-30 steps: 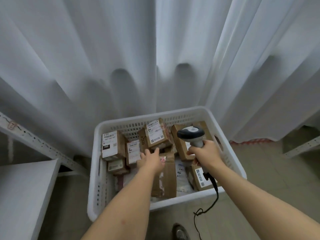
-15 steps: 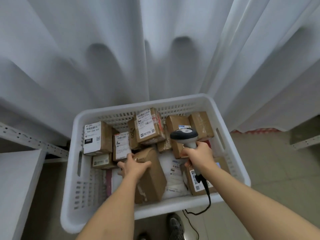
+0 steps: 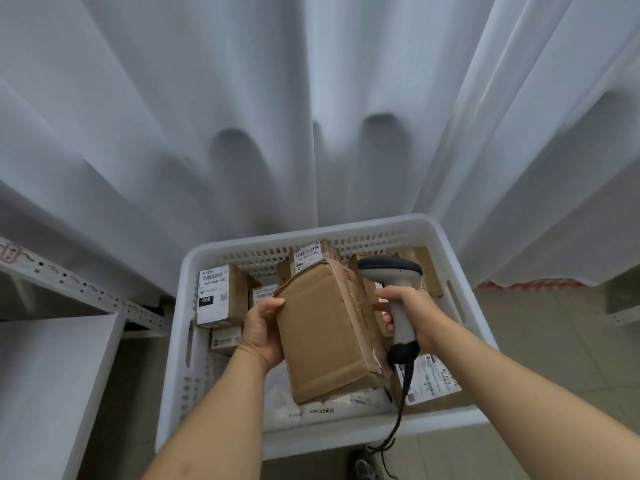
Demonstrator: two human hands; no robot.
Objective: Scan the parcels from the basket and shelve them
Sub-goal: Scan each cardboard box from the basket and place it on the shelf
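Now the left hand [image 3: 263, 332] grips a plain brown cardboard parcel [image 3: 329, 336] by its left side, thumb on the top face, fingers hidden beneath. Parcel is lifted above the white basket [image 3: 346, 434], tilted, blank face up, no label visible on that face. Right hand [image 3: 410, 315] is clenched around the handle of a grey barcode scanner [image 3: 393, 282], just right of the held parcel; scanner head points left, over the parcel's far right corner. Black cable [image 3: 401, 407] drops from the scanner base over the basket's near rim.

Basket still holds more parcels: labelled box [image 3: 216, 294] marked 060 at the left, small box [image 3: 225, 337] just near of it, another labelled box [image 3: 313, 256] at the far side partly behind the held parcel, brown boxes [image 3: 424, 271] at the far right behind the scanner, a white-labelled packet [image 3: 433, 382] at the near right under the right forearm. White soft bag [image 3: 311, 407] lies on the basket floor under the held parcel.

White shelf [image 3: 52, 375] with a perforated metal rail [image 3: 79, 289] stands left of the basket. White curtain [image 3: 311, 116] hangs behind. Shoe [image 3: 362, 467] shows near the basket's near edge on the floor.
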